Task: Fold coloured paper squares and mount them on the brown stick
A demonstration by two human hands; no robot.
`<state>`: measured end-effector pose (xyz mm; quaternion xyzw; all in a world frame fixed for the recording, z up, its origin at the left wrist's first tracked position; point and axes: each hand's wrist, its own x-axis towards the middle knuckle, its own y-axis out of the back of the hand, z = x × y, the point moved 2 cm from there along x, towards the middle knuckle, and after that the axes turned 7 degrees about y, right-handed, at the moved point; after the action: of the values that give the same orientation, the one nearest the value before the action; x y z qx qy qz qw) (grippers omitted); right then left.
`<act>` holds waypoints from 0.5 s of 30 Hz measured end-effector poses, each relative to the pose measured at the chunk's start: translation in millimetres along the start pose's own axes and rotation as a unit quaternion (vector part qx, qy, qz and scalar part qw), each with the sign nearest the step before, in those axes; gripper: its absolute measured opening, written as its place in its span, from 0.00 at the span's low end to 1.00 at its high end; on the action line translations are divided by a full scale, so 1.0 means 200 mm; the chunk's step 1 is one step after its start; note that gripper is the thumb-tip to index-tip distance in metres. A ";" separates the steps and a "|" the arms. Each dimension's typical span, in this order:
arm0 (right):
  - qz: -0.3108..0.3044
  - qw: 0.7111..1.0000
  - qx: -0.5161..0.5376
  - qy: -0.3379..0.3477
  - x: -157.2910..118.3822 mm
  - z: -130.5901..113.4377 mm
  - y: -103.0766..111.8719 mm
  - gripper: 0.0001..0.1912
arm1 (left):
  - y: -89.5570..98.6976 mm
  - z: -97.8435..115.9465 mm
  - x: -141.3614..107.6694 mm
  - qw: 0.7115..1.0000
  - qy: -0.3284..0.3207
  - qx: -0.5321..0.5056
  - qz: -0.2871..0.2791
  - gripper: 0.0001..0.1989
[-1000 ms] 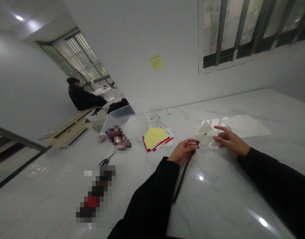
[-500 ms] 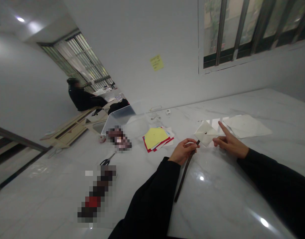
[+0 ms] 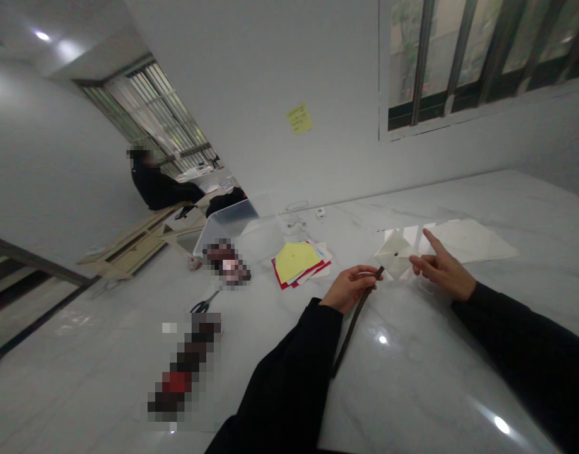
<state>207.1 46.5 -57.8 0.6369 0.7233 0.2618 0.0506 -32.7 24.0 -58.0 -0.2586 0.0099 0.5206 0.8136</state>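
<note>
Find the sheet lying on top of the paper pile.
The yellow sheet: it covers a red sheet below, unlike the white square and white sheet lying apart by the right hand.

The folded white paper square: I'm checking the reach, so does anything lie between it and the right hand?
Nothing visible does. The right hand sits right beside the folded white paper square, with only the marble table top under that gap. The dark strip, held in the left hand, is on the square's far side.
</note>
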 end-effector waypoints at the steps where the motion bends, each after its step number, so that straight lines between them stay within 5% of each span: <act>1: 0.003 1.000 -0.012 -0.004 0.00 0.00 0.00 0.51 | 0.00 0.00 0.00 1.000 -0.005 -0.001 -0.002 0.18; 10: -0.015 0.997 -0.082 0.007 0.00 0.00 0.01 0.39 | 0.02 -0.01 0.01 1.000 -0.016 -0.001 0.002 0.17; 15: -0.081 0.986 -0.146 0.017 0.02 0.02 0.01 0.29 | 0.02 0.00 0.01 0.999 -0.013 -0.020 0.028 0.19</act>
<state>210.5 51.3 -60.0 0.5574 0.7274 0.3704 0.1514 -34.3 26.5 -60.4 -0.2680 -0.0038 0.5466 0.7933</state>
